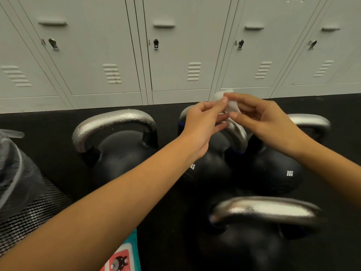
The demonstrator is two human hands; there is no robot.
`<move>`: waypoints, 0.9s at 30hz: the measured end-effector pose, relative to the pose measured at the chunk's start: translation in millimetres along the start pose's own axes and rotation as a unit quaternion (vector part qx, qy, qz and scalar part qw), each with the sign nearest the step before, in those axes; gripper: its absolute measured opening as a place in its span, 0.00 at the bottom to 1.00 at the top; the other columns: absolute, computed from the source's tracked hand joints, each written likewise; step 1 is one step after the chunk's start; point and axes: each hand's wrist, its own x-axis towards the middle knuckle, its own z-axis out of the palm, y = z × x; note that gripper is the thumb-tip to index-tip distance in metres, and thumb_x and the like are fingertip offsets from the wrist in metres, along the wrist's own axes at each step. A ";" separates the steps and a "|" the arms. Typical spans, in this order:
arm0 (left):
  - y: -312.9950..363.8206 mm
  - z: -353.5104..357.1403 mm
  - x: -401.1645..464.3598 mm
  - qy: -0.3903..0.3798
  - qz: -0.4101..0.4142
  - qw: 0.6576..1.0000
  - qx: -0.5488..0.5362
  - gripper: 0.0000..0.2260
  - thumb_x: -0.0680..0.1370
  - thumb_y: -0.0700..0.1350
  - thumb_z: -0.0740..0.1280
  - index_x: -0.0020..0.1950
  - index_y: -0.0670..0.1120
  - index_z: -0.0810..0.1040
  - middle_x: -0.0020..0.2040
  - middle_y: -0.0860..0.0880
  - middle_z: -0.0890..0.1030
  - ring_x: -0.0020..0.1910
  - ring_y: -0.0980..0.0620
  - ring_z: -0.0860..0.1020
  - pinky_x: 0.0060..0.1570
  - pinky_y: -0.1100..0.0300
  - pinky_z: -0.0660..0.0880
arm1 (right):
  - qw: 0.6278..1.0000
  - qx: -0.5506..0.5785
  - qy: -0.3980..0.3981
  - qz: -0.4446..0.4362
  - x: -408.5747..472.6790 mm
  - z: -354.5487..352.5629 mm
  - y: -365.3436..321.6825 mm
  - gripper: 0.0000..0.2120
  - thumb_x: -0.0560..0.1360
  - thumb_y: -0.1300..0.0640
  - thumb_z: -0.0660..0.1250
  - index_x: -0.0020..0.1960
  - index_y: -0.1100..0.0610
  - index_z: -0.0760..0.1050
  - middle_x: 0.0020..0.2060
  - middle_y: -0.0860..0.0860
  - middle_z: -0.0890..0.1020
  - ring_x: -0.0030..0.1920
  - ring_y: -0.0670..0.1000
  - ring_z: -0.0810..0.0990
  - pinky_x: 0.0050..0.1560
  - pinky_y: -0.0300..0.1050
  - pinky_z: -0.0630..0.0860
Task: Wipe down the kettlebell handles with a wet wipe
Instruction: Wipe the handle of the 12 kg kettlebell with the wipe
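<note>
Several black kettlebells with silver handles stand on the dark floor. The left kettlebell's handle [113, 122] is beaded with droplets. Behind my hands stands the middle kettlebell [213, 169], its handle [237, 133] partly hidden. A right kettlebell [273, 173] is marked 8KG, and a near kettlebell's handle [267, 210] arches at the bottom. A small crumpled white wet wipe [227, 103] is held above the middle handle. My left hand [203, 122] pinches it from the left and my right hand [263, 120] pinches it from the right.
A row of grey lockers [175, 55] lines the wall behind the kettlebells. A black mesh bin [27, 208] with a clear liner stands at the left. A teal and red wipes packet [122, 259] lies on the floor at the bottom edge.
</note>
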 end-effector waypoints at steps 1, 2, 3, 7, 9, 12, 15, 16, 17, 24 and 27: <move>1.4 1.3 -0.1 -0.002 -0.001 1.000 -0.013 0.13 0.78 0.44 0.68 0.58 0.38 0.74 0.50 0.43 0.82 0.47 0.50 0.82 0.53 0.54 0.80 | 1.000 -0.001 0.003 -0.006 -0.3 -0.2 0.1 0.20 0.80 0.59 0.64 0.72 0.51 0.70 0.54 0.56 0.83 0.59 0.52 0.81 0.66 0.51 0.74; 2.7 2.2 0.2 -0.001 -0.001 1.000 -0.023 0.14 0.77 0.43 0.69 0.60 0.38 0.73 0.51 0.42 0.82 0.47 0.50 0.82 0.53 0.54 0.80 | 1.000 -0.005 0.003 -0.010 -0.5 -0.3 0.0 0.20 0.81 0.58 0.64 0.72 0.51 0.70 0.55 0.60 0.82 0.60 0.53 0.80 0.66 0.53 0.74; 4.0 2.6 0.8 -0.001 0.001 1.000 -0.030 0.15 0.77 0.42 0.69 0.62 0.38 0.72 0.52 0.42 0.81 0.46 0.51 0.82 0.52 0.54 0.80 | 1.000 -0.010 0.002 -0.014 -0.8 -0.2 -0.3 0.20 0.81 0.59 0.64 0.72 0.51 0.70 0.56 0.59 0.82 0.61 0.51 0.80 0.66 0.52 0.74; 8.4 1.8 2.8 -0.008 0.014 1.000 -0.007 0.15 0.77 0.42 0.69 0.62 0.39 0.76 0.55 0.42 0.82 0.48 0.51 0.82 0.49 0.56 0.80 | 1.000 -0.002 0.007 -0.017 -2.2 -0.3 -3.0 0.20 0.81 0.57 0.62 0.73 0.52 0.68 0.59 0.47 0.82 0.62 0.42 0.78 0.64 0.39 0.73; 10.2 0.8 3.4 0.000 0.022 1.000 -0.007 0.13 0.77 0.40 0.69 0.60 0.40 0.77 0.55 0.42 0.81 0.49 0.49 0.82 0.49 0.56 0.80 | 0.999 0.010 0.037 -0.024 -2.1 -0.2 -3.7 0.19 0.81 0.56 0.62 0.72 0.52 0.70 0.56 0.47 0.84 0.59 0.43 0.80 0.59 0.36 0.75; 14.1 -1.6 3.7 -0.004 0.045 0.999 -0.014 0.09 0.77 0.37 0.68 0.56 0.41 0.77 0.54 0.41 0.80 0.51 0.47 0.82 0.48 0.58 0.80 | 0.995 0.022 0.095 -0.025 1.3 -1.5 -2.0 0.16 0.82 0.58 0.62 0.69 0.53 0.72 0.50 0.50 0.85 0.54 0.50 0.83 0.59 0.45 0.77; 19.5 -4.2 4.6 -0.028 0.063 0.997 0.031 0.13 0.77 0.37 0.68 0.62 0.40 0.77 0.53 0.43 0.81 0.47 0.50 0.81 0.43 0.62 0.79 | 0.994 0.049 0.100 -0.004 9.3 -8.4 1.8 0.17 0.82 0.59 0.61 0.70 0.55 0.70 0.57 0.50 0.83 0.59 0.48 0.81 0.60 0.46 0.77; 21.7 -4.5 4.6 -0.038 0.066 0.996 0.051 0.14 0.77 0.38 0.69 0.63 0.40 0.77 0.52 0.44 0.82 0.45 0.52 0.81 0.42 0.63 0.77 | 0.992 0.085 0.088 0.011 12.1 -10.0 2.5 0.19 0.81 0.58 0.62 0.71 0.54 0.70 0.60 0.50 0.81 0.60 0.48 0.80 0.60 0.46 0.77; 23.8 -4.5 4.2 -0.049 0.070 0.994 0.071 0.15 0.77 0.39 0.69 0.63 0.41 0.77 0.51 0.44 0.83 0.44 0.53 0.81 0.40 0.63 0.76 | 0.986 0.144 0.075 0.030 14.3 -10.9 2.0 0.20 0.81 0.58 0.62 0.72 0.54 0.69 0.61 0.49 0.80 0.60 0.48 0.80 0.59 0.46 0.77; 32.4 -9.2 4.3 -0.056 0.115 0.979 0.161 0.07 0.75 0.42 0.72 0.52 0.45 0.80 0.47 0.45 0.84 0.43 0.50 0.82 0.46 0.54 0.74 | 0.943 0.322 -0.008 0.084 13.3 -18.3 1.3 0.20 0.76 0.56 0.65 0.66 0.59 0.75 0.55 0.58 0.81 0.50 0.53 0.79 0.48 0.41 0.81; 35.4 -13.8 5.0 -0.041 0.130 0.977 0.166 0.06 0.74 0.41 0.72 0.50 0.45 0.80 0.46 0.45 0.84 0.43 0.49 0.82 0.47 0.55 0.76 | 0.947 0.306 0.006 0.101 12.6 -20.8 2.2 0.19 0.69 0.56 0.71 0.58 0.62 0.80 0.50 0.59 0.81 0.45 0.51 0.79 0.43 0.39 0.80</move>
